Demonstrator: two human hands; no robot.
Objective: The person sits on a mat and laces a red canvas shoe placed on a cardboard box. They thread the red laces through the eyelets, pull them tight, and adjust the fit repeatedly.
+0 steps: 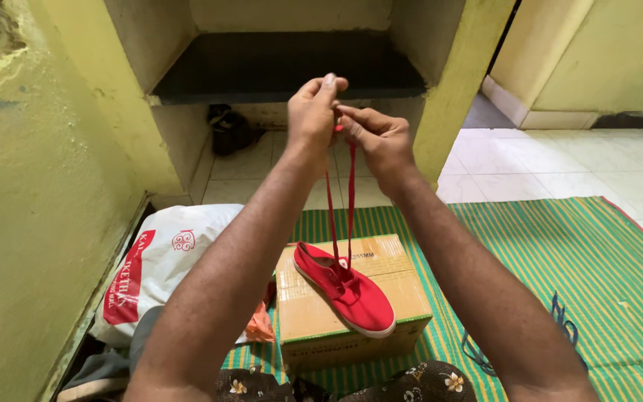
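Left hand: raised, fingers pinched on the ends of the lace.
Right hand: touching the left, fingertips also closed on the lace ends.
Lace: red, thin, two strands running taut from the hands down to the shoe.
Shoe: red canvas with a white sole, well below the hands, lying across the top of a box – toe toward the person.
Handling: the lace looks soft and limp, easy to pinch near the tips; the shoe looks light and may lift or slide if the lace is pulled hard.
Box: cardboard, flat top, its edges close around the shoe – little margin before the sole slips off.
Room: open mat to the right of the hands; a white bag and wall crowd the left; a shelf sits just beyond the hands.
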